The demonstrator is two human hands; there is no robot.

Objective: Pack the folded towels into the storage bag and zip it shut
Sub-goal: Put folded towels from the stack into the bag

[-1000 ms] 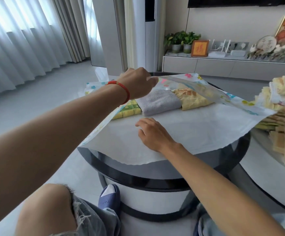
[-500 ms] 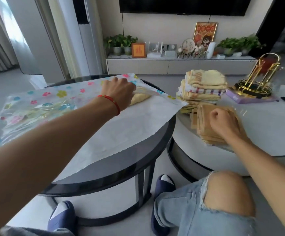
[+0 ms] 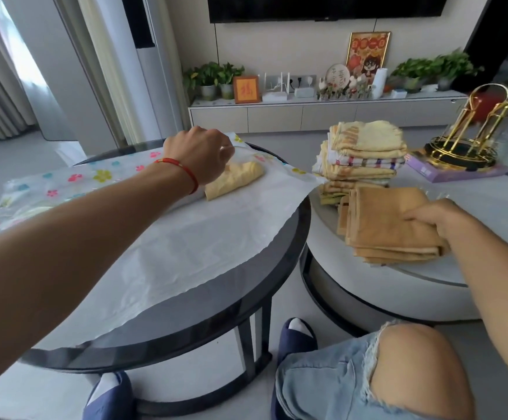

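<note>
The storage bag (image 3: 186, 237), white with a clear flower-printed top, lies flat across the dark round table (image 3: 216, 322). My left hand (image 3: 201, 153) pinches the bag's upper flap and holds it lifted. A folded yellow towel (image 3: 234, 178) shows inside the opening, just right of that hand. On the white table (image 3: 398, 277) to the right lies a short stack of folded tan towels (image 3: 383, 225). My right hand (image 3: 437, 219) grips the top tan towel at its right edge. Behind it stands a taller pile of folded towels (image 3: 365, 153).
A gold wire rack (image 3: 471, 131) sits on a purple box (image 3: 455, 174) at the white table's far right. A low TV cabinet (image 3: 307, 115) with plants and frames lines the back wall. My knee (image 3: 413, 368) and blue slippers are below the tables.
My head turned right, away from the bag. My right hand left the bag, reached the tan stack and closed on its top towel. My left hand kept hold of the flap.
</note>
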